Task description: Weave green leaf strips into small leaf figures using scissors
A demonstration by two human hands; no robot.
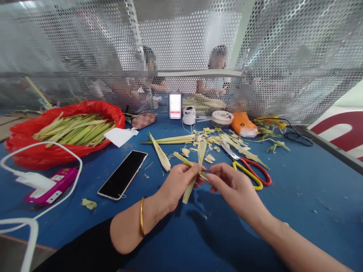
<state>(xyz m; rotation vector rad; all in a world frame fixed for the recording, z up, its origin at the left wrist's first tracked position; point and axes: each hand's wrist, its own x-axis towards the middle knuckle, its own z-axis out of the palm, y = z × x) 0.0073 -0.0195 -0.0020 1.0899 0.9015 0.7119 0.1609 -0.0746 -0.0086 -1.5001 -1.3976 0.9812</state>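
Crossed strips of pale green leaf, like corn husk (201,151), are pinched at their crossing by my left hand (181,181), which wears a gold bangle. My right hand (231,183) pinches the end of a strip that sticks out to the right. One strip points up, one down toward me, and another to the upper left. Right of my right hand lie scissors (251,172) with red and yellow handles, blades pointing away. Beyond my hands are several loose husk pieces (160,153) and scraps (210,136).
A red plastic bag (21,145) of husk leaves stands at left. Nearer are a black phone (123,175) and a magenta power strip (64,181) with a white cable. At the back are thread (189,116), tape (222,119) and an orange pack (244,124). Two people sit behind perforated metal (184,37).
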